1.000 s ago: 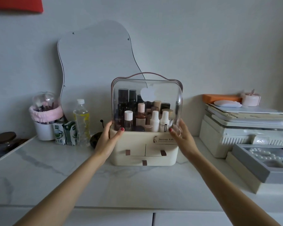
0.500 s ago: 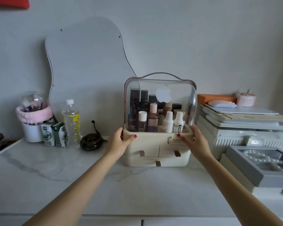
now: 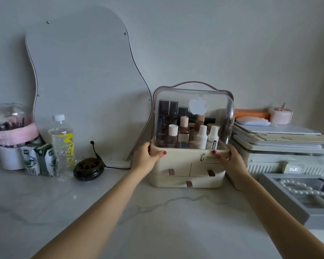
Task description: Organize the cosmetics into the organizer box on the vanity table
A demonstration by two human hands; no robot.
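Note:
A cream organizer box with a clear domed lid and pink handle stands on the marble vanity table, near the back wall. Several cosmetic bottles stand upright inside under the closed lid. My left hand grips the box's left side at the rim, thumb across the front. My right hand grips the right side the same way. Three drawers in the base are closed.
A wavy mirror leans on the wall at left. Before it stand a water bottle, two small cartons, a brush holder and a dark round object. Stacked items and a grey jewellery tray crowd the right.
The box has shifted right along the table relative to the mirror and now sits close to the stack on the right. Both hands keep their grip on its sides.

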